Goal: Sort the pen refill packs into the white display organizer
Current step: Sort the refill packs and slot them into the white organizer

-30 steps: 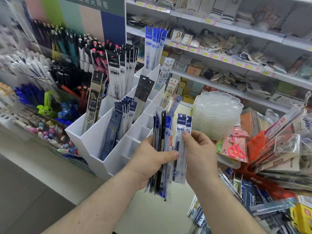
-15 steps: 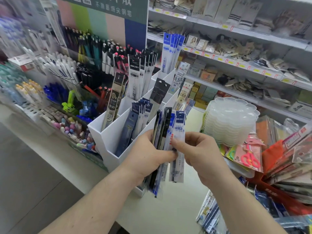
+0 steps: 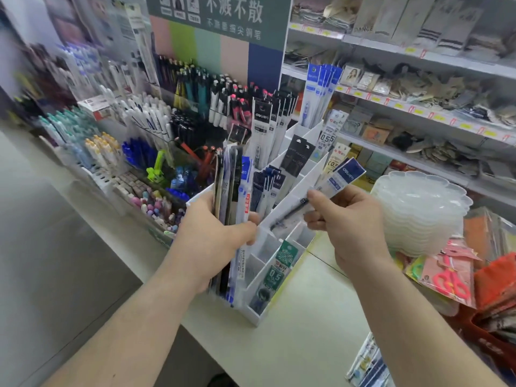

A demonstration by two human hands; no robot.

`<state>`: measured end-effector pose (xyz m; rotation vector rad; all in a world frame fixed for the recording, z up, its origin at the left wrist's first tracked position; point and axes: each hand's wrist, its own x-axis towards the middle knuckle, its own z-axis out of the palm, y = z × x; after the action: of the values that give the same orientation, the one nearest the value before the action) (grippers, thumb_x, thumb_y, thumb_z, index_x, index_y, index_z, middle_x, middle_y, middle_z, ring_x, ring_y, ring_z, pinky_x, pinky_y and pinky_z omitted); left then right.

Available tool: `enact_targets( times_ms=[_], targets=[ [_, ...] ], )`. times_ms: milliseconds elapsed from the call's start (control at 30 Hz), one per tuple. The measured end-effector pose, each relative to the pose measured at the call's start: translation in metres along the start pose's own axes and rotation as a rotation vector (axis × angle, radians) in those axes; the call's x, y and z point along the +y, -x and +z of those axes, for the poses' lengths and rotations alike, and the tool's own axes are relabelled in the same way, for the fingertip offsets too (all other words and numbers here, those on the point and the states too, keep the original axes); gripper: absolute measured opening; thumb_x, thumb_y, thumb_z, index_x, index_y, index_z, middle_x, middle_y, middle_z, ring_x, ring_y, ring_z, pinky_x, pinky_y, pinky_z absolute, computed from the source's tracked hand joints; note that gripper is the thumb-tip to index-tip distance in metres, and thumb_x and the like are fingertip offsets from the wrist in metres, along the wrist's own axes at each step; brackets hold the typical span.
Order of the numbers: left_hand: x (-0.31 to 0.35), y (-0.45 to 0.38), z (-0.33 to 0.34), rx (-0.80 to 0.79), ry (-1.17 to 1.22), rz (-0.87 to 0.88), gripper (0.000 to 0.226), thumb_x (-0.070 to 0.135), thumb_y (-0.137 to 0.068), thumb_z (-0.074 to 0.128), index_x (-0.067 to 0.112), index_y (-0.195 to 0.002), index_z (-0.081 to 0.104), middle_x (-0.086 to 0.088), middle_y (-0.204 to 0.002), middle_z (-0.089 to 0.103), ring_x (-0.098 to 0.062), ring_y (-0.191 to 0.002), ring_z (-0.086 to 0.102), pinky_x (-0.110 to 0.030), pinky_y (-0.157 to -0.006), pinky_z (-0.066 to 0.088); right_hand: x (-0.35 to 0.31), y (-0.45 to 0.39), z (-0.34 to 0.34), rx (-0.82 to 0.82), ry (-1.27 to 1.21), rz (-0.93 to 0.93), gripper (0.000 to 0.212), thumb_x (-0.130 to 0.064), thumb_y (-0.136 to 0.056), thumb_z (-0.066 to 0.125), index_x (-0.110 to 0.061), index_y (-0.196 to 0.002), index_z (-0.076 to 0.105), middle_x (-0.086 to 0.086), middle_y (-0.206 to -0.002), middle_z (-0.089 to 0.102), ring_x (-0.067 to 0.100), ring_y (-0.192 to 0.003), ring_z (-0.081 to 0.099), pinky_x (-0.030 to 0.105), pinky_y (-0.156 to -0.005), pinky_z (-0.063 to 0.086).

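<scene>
White organizer (image 3: pixel 282 216) waits below the tilted pack (image 3: pixel 339 178) pinched in the right hand (image 3: pixel 346 219) — stand it upright, match its slot — left hand (image 3: pixel 212 236) grips the bundle (image 3: pixel 231 196).

Single head-worn wide-angle view, looking forward and down, close over the counter (image 3: pixel 293 344)

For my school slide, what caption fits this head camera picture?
Left hand grips a bundle of refill packs; right hand pinches one pack over the white organizer.
</scene>
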<state>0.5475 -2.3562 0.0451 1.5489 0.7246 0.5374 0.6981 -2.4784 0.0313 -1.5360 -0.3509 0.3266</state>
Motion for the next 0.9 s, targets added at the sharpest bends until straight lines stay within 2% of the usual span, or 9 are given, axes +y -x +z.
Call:
enact_targets(
  times_ms=[133, 233, 367, 467, 567, 733, 800, 900],
  targets=[
    [-0.001, 0.004, -0.004, -0.011, -0.02, -0.038, 0.037, -0.011, -0.077, 0.069, 0.024, -0.089, 0.064, 0.003, -0.082, 0.077, -0.018, -0.075, 0.071, -0.036, -0.074, 0.059, -0.002, -0.001, 0.019, 0.01, 0.056, -0.056, 0.007, -0.008, -0.085, 0.075, -0.006, -0.081, 0.07, 0.007, -0.06, 0.069, 0.023, -0.054, 0.069, 0.03, -0.054, 0.055],
    [-0.004, 0.005, -0.008, 0.019, 0.028, -0.069, 0.039, -0.013, -0.076, 0.068, 0.023, -0.091, 0.063, 0.003, -0.083, 0.077, -0.017, -0.075, 0.072, -0.028, -0.065, 0.058, -0.003, -0.001, 0.031, 0.006, 0.075, -0.066, 0.008, -0.007, -0.085, 0.075, -0.008, -0.08, 0.069, 0.01, -0.064, 0.071, 0.022, -0.056, 0.071, 0.029, -0.053, 0.056],
    [-0.005, 0.005, -0.01, 0.028, 0.01, -0.096, 0.042, -0.01, -0.071, 0.073, 0.025, -0.092, 0.064, 0.004, -0.087, 0.077, -0.02, -0.088, 0.073, -0.044, -0.084, 0.059, -0.004, -0.002, 0.042, 0.026, 0.134, -0.102, 0.014, -0.008, -0.085, 0.075, -0.015, -0.075, 0.069, 0.011, -0.067, 0.072, 0.023, -0.059, 0.072, 0.036, -0.057, 0.061],
    [-0.004, 0.005, -0.011, 0.032, -0.005, -0.093, 0.041, -0.003, -0.063, 0.076, 0.025, -0.091, 0.065, 0.004, -0.09, 0.077, -0.021, -0.094, 0.073, -0.049, -0.09, 0.057, -0.004, -0.004, 0.044, 0.056, 0.157, -0.131, 0.013, -0.009, -0.085, 0.075, -0.015, -0.075, 0.069, 0.009, -0.067, 0.072, 0.025, -0.06, 0.071, 0.044, -0.063, 0.062],
    [-0.006, 0.005, -0.012, 0.02, -0.014, -0.094, 0.042, -0.008, -0.07, 0.075, 0.026, -0.093, 0.064, 0.004, -0.091, 0.077, -0.019, -0.094, 0.072, -0.048, -0.09, 0.058, -0.004, -0.003, 0.042, 0.073, 0.187, -0.143, 0.017, -0.011, -0.084, 0.076, -0.02, -0.073, 0.069, 0.004, -0.063, 0.072, 0.024, -0.061, 0.072, 0.048, -0.066, 0.062],
    [-0.014, 0.005, -0.012, 0.005, -0.051, -0.096, 0.038, -0.003, -0.072, 0.075, 0.027, -0.094, 0.064, 0.0, -0.094, 0.076, -0.02, -0.096, 0.071, -0.045, -0.089, 0.058, -0.004, 0.001, 0.035, 0.075, 0.176, -0.131, 0.016, -0.01, -0.084, 0.076, -0.021, -0.074, 0.07, 0.002, -0.062, 0.072, 0.023, -0.059, 0.071, 0.048, -0.064, 0.062],
    [-0.018, 0.005, -0.009, -0.03, -0.065, -0.102, 0.036, 0.0, -0.074, 0.075, 0.027, -0.094, 0.063, -0.001, -0.097, 0.076, -0.021, -0.098, 0.07, -0.041, -0.088, 0.058, -0.004, 0.002, 0.034, 0.085, 0.185, -0.148, 0.016, -0.01, -0.084, 0.076, -0.022, -0.074, 0.069, 0.003, -0.062, 0.071, 0.024, -0.059, 0.071, 0.049, -0.064, 0.062],
    [-0.022, 0.005, -0.002, -0.119, -0.105, -0.121, 0.033, 0.005, -0.077, 0.075, 0.026, -0.098, 0.062, -0.005, -0.104, 0.074, -0.024, -0.103, 0.068, -0.043, -0.091, 0.056, -0.003, 0.002, 0.037, 0.084, 0.211, -0.171, 0.019, -0.012, -0.084, 0.075, -0.025, -0.072, 0.068, 0.001, -0.062, 0.072, 0.021, -0.058, 0.071, 0.049, -0.065, 0.061]
  ],
)
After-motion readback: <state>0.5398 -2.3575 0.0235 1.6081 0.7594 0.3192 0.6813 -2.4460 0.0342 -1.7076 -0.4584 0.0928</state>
